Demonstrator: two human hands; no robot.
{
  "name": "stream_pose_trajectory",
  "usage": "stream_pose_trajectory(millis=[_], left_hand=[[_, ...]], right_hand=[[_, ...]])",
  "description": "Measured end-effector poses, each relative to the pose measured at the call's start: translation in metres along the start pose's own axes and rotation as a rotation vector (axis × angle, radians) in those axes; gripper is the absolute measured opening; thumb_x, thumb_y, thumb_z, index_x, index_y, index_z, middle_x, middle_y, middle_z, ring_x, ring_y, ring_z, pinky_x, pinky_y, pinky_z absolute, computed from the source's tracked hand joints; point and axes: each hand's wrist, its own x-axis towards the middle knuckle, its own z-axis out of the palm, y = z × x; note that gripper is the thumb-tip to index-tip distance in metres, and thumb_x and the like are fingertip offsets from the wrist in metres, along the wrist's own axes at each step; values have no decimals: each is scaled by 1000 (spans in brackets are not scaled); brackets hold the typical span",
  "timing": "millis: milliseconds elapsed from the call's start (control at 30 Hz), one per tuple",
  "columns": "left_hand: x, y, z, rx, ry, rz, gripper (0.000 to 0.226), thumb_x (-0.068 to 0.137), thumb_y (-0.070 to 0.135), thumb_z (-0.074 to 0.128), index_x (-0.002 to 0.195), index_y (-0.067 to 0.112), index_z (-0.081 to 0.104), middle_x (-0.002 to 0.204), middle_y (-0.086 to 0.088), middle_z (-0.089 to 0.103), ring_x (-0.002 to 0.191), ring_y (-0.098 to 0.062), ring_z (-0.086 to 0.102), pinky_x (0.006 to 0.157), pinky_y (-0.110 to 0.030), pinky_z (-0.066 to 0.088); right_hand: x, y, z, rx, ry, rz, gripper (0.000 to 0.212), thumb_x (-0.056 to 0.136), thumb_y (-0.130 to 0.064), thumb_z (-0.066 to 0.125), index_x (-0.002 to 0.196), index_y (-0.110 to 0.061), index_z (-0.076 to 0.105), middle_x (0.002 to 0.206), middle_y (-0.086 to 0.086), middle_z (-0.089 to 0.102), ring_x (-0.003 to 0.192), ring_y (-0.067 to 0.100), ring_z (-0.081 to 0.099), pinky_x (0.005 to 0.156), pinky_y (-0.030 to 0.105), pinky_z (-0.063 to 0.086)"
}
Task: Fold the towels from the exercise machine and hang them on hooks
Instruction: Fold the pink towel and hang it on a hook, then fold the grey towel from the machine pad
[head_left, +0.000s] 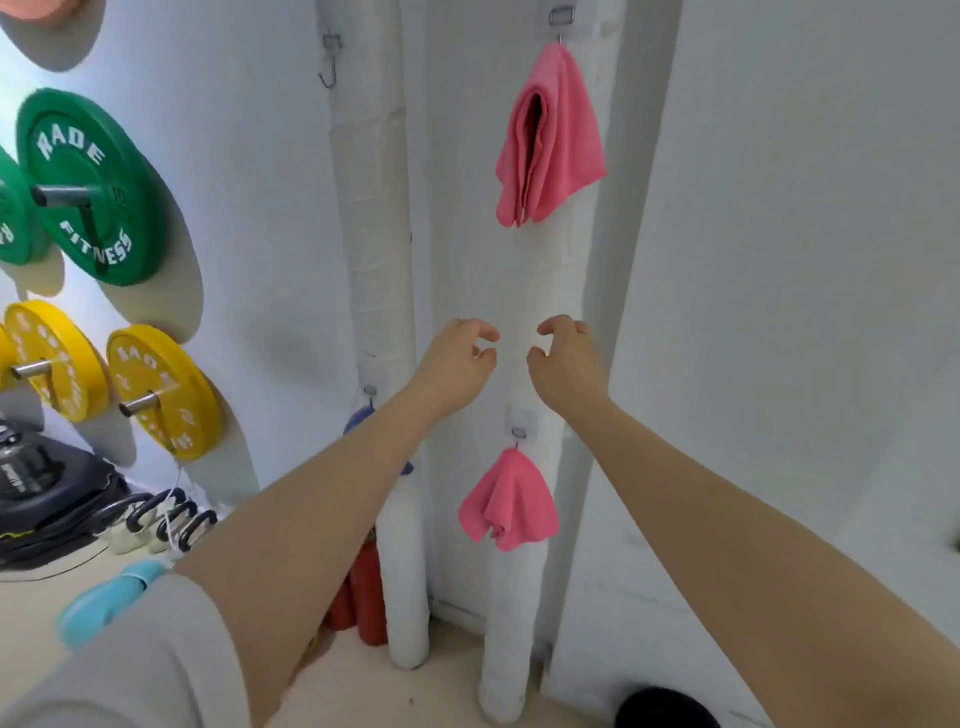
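I see 2 white padded pipes running up the wall: the left pipe (371, 218) at 12 o'clock from my left hand and the right pipe (540, 291) directly behind both hands. At 9 o'clock on the wall hang a green weight plate (85, 192) and, below it, 2 yellow weight plates (161, 389).

The upper pink towel (553, 140) hangs folded from a hook (561, 18) at 12 o'clock, high on the right pipe. The lower pink towel (511, 501) hangs from another hook (518, 432) at 6 o'clock from my hands, on the same pipe. A blue towel (358, 418) shows at 7 o'clock on the left pipe, mostly hidden behind my left forearm. An empty hook (331, 60) sits at 11 o'clock, high on the left pipe.

My left hand (457, 358) and right hand (563, 358) are raised side by side in front of the right pipe, between the 2 pink towels, close together but not touching. Both have fingers loosely curled toward each other and hold nothing.

At 6 o'clock by the floor stand red rollers (363, 603), and at 8 o'clock lies a light blue object (109, 597), too blurred for me to identify.
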Motion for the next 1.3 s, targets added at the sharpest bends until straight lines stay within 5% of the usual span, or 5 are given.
stream_pose_trajectory(millis=[367,633,900,1033,1300], left_hand=[[-287,-107,-3,37,-280,-517,25,94,12,45,113,7,60,112,-6,58,91,-14,50,62,-18,36],[-454,-134,-7,105,-337,-890,28,96,17,42,117,9,58,127,-9,55,111,-27,53,91,-31,41],[-588,-89,-29,41,-147,-1109,24,94,16,45,113,14,60,122,-4,58,106,-25,56,76,-24,39],[-658,-53,-53,22,-60,-1230,27,94,16,42,116,18,57,107,-3,59,77,-16,57,55,-13,44],[-747,-11,-90,59,47,-1265,25,94,21,45,114,18,59,104,3,59,102,-17,56,77,-25,40]], right_hand=[[-219,11,91,-72,-639,-59,21,88,-10,49,103,-6,64,115,12,59,100,26,57,80,26,38],[-332,34,110,-174,-1052,-189,25,94,-17,47,111,-7,61,119,8,60,108,24,55,82,22,36],[-428,12,103,-196,-1258,-273,26,95,-18,44,115,-7,58,117,9,59,111,25,52,81,23,33],[-487,-12,104,-161,-1389,-344,25,94,-16,45,109,-5,60,117,12,63,108,26,55,86,28,40],[-564,-61,84,-31,-1434,-447,24,93,-16,47,109,-5,61,115,10,63,108,24,55,83,26,38]])
